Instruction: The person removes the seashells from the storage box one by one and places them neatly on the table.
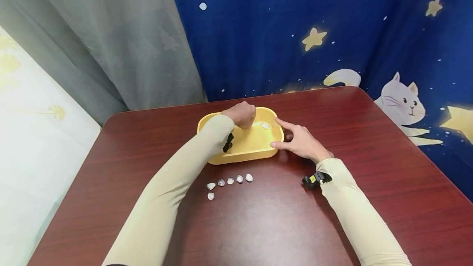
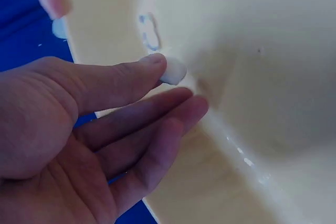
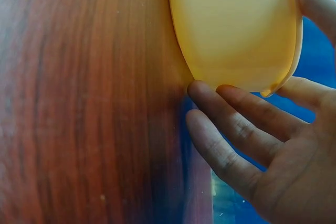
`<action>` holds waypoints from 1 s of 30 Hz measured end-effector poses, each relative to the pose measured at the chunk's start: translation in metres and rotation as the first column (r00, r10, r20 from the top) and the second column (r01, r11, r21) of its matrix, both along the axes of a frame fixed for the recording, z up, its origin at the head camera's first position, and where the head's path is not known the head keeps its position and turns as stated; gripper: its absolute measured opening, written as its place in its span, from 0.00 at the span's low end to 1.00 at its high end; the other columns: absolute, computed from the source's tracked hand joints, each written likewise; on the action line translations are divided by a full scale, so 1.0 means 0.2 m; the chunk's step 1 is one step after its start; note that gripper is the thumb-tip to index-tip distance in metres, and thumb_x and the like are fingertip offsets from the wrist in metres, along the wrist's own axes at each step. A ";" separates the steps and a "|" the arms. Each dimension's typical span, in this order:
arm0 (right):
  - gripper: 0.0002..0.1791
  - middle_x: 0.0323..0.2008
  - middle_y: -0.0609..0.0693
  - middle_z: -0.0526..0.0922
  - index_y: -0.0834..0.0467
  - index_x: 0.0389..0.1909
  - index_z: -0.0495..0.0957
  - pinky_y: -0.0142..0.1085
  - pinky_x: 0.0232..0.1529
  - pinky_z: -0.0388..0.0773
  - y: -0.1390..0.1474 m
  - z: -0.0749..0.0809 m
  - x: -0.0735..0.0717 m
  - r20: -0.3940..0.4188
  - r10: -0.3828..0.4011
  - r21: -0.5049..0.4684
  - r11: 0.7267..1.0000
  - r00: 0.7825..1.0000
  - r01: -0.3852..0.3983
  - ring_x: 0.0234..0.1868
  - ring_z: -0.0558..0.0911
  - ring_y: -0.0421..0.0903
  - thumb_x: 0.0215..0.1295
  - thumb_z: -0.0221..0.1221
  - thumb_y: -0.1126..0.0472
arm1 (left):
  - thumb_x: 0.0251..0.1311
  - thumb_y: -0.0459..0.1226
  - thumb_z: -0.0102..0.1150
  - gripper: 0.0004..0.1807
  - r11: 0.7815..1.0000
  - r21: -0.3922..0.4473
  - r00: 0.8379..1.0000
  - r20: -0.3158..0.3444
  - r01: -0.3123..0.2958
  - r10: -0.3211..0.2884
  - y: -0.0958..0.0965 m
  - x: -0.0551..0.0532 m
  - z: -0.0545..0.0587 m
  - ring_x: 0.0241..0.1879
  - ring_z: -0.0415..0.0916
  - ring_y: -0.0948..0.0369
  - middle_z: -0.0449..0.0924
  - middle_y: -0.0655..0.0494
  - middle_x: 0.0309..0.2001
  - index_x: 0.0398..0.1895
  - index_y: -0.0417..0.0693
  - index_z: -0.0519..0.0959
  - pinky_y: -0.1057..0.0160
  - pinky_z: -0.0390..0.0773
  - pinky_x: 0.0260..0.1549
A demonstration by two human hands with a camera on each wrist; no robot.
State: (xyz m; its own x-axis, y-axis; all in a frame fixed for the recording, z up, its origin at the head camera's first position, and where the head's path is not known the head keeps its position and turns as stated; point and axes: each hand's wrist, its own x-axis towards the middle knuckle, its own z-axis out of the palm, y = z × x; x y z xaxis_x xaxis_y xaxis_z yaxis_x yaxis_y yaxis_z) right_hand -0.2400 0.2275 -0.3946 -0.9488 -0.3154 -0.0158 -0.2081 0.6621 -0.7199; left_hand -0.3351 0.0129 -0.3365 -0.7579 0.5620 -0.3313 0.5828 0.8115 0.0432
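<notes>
A yellow basin (image 1: 244,157) stands on the table. My left hand (image 1: 242,114) reaches down inside it; in the left wrist view that hand (image 2: 105,114) pinches a small white seashell (image 2: 174,71) at the thumb tip, the other fingers loosely bent. Another seashell (image 1: 265,126) lies in the basin near its right end, also visible as a pale shell (image 2: 149,31) in the left wrist view. My right hand (image 1: 304,141) holds the basin's right end, thumb and a finger at the rim. In the right wrist view its fingers (image 3: 239,129) lie against the outer wall.
In front of the basin, several seashells (image 1: 230,181) form a row on the dark red table (image 1: 277,221). One more shell (image 1: 211,196) lies below the row's left end. Blue and grey curtains (image 1: 266,32) hang behind the table.
</notes>
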 end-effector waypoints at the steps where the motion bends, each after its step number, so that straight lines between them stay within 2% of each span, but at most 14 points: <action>1: 0.54 0.68 0.57 0.75 0.46 0.79 0.55 0.51 0.63 0.76 0.00 0.00 0.00 0.002 -0.001 0.000 1.000 1.000 0.001 0.54 0.85 0.52 0.55 0.70 0.38 | 0.61 0.30 0.59 0.07 1.000 0.016 1.000 0.009 0.004 -0.005 -0.02 0.01 0.00 0.25 0.69 0.64 0.77 0.58 0.24 0.26 0.49 0.81 0.71 0.67 0.23; 6: 0.54 0.71 0.56 0.72 0.46 0.79 0.55 0.51 0.62 0.76 0.00 -0.01 0.00 0.002 -0.006 0.005 1.000 1.000 0.006 0.53 0.86 0.51 0.54 0.70 0.38 | 0.61 0.32 0.64 0.05 0.996 0.088 0.999 0.053 -0.002 -0.003 -0.13 0.08 0.06 0.27 0.77 0.63 0.87 0.54 0.28 0.27 0.47 0.84 0.70 0.72 0.24; 11: 0.54 0.70 0.56 0.73 0.46 0.79 0.55 0.49 0.60 0.77 0.00 0.00 0.00 -0.007 -0.002 0.008 1.000 1.000 0.003 0.52 0.86 0.51 0.55 0.71 0.38 | 0.64 0.32 0.60 0.06 0.987 0.163 0.999 0.024 0.016 -0.021 -0.28 0.17 0.15 0.28 0.78 0.61 0.88 0.52 0.30 0.28 0.46 0.80 0.68 0.72 0.28; 15: 0.54 0.70 0.57 0.73 0.46 0.79 0.54 0.47 0.59 0.77 0.01 0.01 0.00 -0.002 0.000 0.010 1.000 1.000 0.000 0.53 0.86 0.51 0.55 0.70 0.39 | 0.65 0.33 0.61 0.06 0.963 0.265 0.999 -0.025 0.048 -0.042 -0.37 0.24 0.18 0.29 0.79 0.61 0.86 0.53 0.30 0.28 0.47 0.79 0.65 0.73 0.32; 18: 0.54 0.71 0.57 0.71 0.45 0.79 0.54 0.48 0.60 0.76 0.01 0.01 0.00 0.003 -0.003 0.015 1.000 1.000 0.003 0.54 0.86 0.51 0.55 0.70 0.38 | 0.61 0.33 0.67 0.06 0.937 0.341 0.996 -0.076 0.071 -0.048 -0.42 0.30 0.17 0.30 0.80 0.62 0.85 0.55 0.29 0.29 0.48 0.79 0.64 0.78 0.35; 23: 0.54 0.70 0.58 0.73 0.45 0.79 0.54 0.49 0.61 0.75 0.01 0.01 0.00 0.001 -0.007 0.020 1.000 1.000 0.007 0.53 0.86 0.52 0.56 0.70 0.39 | 0.56 0.34 0.72 0.08 0.880 0.469 0.992 -0.123 0.074 -0.018 -0.48 0.44 0.13 0.33 0.84 0.64 0.87 0.55 0.32 0.38 0.44 0.84 0.64 0.84 0.38; 26: 0.54 0.70 0.57 0.73 0.45 0.79 0.54 0.49 0.62 0.75 0.01 0.01 0.00 0.003 -0.003 0.023 1.000 1.000 0.003 0.53 0.86 0.51 0.56 0.70 0.38 | 0.55 0.34 0.73 0.08 0.854 0.506 0.982 -0.188 0.122 -0.029 -0.52 0.53 0.10 0.32 0.83 0.66 0.88 0.57 0.33 0.39 0.45 0.87 0.66 0.84 0.35; 30: 0.54 0.71 0.57 0.72 0.45 0.79 0.53 0.45 0.58 0.76 0.00 0.01 0.00 0.001 -0.001 0.029 1.000 1.000 0.001 0.50 0.86 0.50 0.55 0.70 0.37 | 0.54 0.36 0.74 0.05 0.833 0.517 0.962 -0.265 0.197 -0.063 -0.58 0.65 0.05 0.30 0.80 0.67 0.88 0.61 0.31 0.35 0.48 0.89 0.68 0.80 0.32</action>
State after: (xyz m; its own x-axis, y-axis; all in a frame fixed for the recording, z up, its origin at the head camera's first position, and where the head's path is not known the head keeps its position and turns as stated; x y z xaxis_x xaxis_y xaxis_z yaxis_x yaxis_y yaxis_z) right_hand -0.2403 0.2282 -0.3935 -0.9491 -0.3138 -0.0259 -0.2067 0.6830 -0.7005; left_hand -0.2054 -0.1032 -0.3271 -0.6810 0.6979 0.2218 0.7286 0.6154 0.3008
